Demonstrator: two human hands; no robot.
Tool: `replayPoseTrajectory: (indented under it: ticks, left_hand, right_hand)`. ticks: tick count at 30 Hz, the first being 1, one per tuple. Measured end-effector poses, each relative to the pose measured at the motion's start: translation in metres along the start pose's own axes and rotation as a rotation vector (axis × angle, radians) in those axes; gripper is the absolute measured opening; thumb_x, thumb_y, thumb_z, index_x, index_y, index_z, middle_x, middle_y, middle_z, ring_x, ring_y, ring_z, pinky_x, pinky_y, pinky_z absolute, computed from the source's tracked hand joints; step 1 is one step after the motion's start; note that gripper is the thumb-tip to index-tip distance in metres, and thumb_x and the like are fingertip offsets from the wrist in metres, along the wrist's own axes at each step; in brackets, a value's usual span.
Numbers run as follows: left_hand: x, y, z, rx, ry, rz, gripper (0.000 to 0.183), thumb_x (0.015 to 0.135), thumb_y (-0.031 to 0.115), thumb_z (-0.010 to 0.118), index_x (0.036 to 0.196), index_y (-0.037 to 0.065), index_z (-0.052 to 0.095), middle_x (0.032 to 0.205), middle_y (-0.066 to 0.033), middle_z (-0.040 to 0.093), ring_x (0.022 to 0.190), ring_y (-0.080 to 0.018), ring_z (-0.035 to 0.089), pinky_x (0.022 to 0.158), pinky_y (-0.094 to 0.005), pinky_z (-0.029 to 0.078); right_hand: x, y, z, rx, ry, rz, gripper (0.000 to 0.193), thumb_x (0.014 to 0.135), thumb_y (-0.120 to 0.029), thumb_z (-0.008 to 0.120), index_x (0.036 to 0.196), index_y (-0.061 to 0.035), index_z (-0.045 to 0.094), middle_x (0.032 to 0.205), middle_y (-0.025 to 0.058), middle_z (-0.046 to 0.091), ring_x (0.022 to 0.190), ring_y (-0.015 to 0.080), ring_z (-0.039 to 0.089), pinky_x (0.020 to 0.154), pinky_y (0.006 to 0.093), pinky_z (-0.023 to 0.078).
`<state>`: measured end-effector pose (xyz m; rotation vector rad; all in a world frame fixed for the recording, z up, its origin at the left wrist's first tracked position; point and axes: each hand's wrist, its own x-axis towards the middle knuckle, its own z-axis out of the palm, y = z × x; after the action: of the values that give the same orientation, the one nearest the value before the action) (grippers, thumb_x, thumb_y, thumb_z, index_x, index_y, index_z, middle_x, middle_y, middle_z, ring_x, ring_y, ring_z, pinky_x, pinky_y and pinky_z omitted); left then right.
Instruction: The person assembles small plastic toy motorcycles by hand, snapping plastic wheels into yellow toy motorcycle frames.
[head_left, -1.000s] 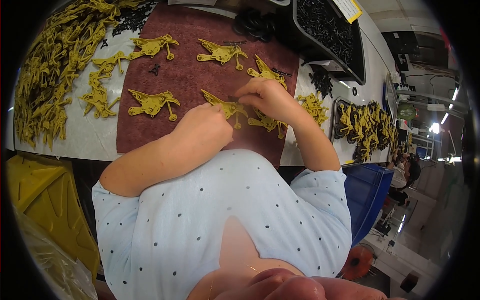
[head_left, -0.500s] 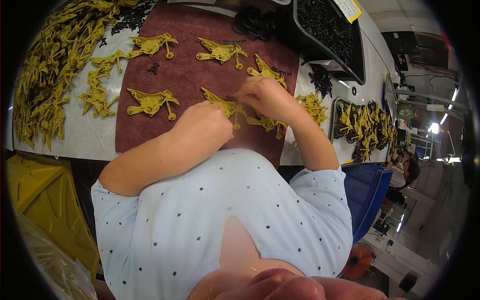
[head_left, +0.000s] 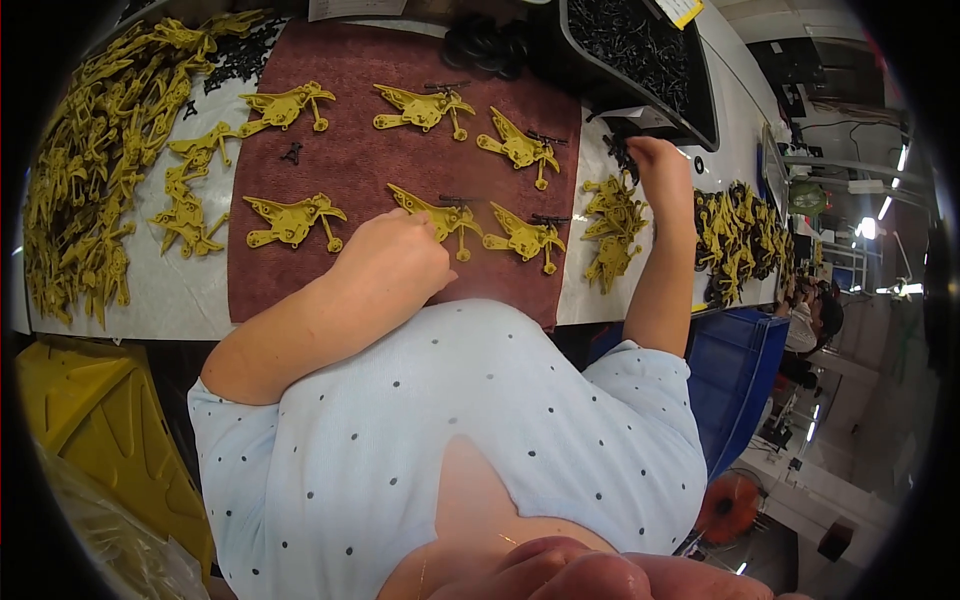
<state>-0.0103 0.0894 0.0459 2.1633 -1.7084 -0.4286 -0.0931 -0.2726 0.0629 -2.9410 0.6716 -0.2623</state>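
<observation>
Maroon cloth (head_left: 350,165); left hand (head_left: 402,255) – curled, its hold hidden; right hand (head_left: 662,165) – fingers bent together (whether gripping anything, unclear); six yellow frames (head_left: 520,147) on the cloth, the lower-middle one partly covered by the left hand; small black parts (head_left: 617,150) at the right hand

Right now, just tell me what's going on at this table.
A person works bare-handed at a white table. The left hand is at the lower-middle yellow frame part. The right hand is at the small black parts beside a black bin; whether it holds one is unclear. Six yellow frame parts lie on a dark red cloth in two rows of three. Thin black bars lie at the middle and right ones, none at the left two.
</observation>
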Motion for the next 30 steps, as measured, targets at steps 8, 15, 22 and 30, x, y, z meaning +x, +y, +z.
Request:
replayPoseTrajectory:
  ticks: [8,15,22,30]
  left_hand:
    - [-0.009,-0.005,-0.012,-0.046,0.012,0.048,0.029,0.078,0.022,0.07,0.093,-0.002,0.065,0.099,-0.016,0.065,0.104,-0.0298,0.061,0.088,-0.0372,0.049]
    - [-0.057,-0.015,-0.045,-0.134,0.257,-0.01,0.029,0.077,0.011,0.071,0.103,-0.001,0.064,0.115,-0.014,0.062,0.116,-0.0315,0.055,0.097,-0.0415,0.045]
    - [-0.085,-0.036,-0.017,-0.059,0.413,-0.205,0.028,0.078,0.004,0.068,0.105,-0.001,0.064,0.122,-0.0132,0.06,0.123,-0.0333,0.05,0.1,-0.0438,0.042]
    - [-0.102,-0.045,0.018,0.152,0.618,-0.295,0.029,0.078,0.003,0.068,0.107,0.0,0.065,0.123,-0.012,0.06,0.122,-0.0308,0.051,0.102,-0.0477,0.039]
  right_hand:
    - [-0.003,0.055,0.022,-0.055,-0.207,0.418,0.026,0.08,-0.023,0.073,0.09,0.0011,0.068,0.065,0.0131,0.065,0.065,0.0228,0.065,0.064,0.0333,0.049]
    - [-0.004,0.069,0.022,0.216,-0.154,0.412,0.025,0.08,-0.019,0.074,0.088,0.0022,0.063,0.076,0.004,0.066,0.062,0.0108,0.059,0.055,0.026,0.044]
    - [0.007,0.043,0.013,0.577,-0.211,0.393,0.018,0.081,-0.015,0.07,0.091,0.0,0.064,0.074,0.0025,0.064,0.065,0.0095,0.057,0.059,0.024,0.043]
    - [-0.002,-0.075,0.01,0.997,-0.345,0.033,0.014,0.094,-0.009,0.057,0.104,-0.0016,0.059,0.077,-0.0033,0.052,0.067,0.0051,0.046,0.061,0.0204,0.039]
